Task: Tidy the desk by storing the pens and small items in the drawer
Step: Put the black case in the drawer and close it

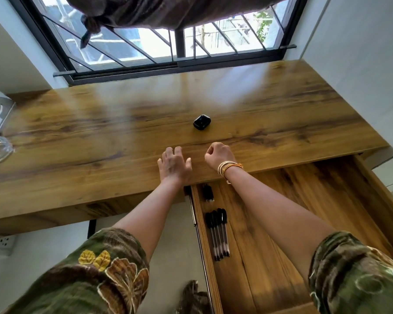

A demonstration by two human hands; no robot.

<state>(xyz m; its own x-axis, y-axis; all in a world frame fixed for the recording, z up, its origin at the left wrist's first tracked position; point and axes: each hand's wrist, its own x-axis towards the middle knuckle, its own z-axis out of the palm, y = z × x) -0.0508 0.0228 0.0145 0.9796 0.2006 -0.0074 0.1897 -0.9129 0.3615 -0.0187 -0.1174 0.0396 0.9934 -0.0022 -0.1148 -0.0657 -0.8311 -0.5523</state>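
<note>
Desk [100, 137], drawer [281, 200] pulled open below its near edge. Pens [218, 232] lie bunched at the drawer's left side. Black case [202, 122] sits on desk, beyond both hands. Left hand [174, 165] spread wide, empty. Right hand [219, 155] curled into loose fist; contents cannot be told.

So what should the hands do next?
Probably reach the right hand forward for the small black case. It looks like the only small item left on the wooden desk, while the black pens already lie in the open wooden drawer.
</note>
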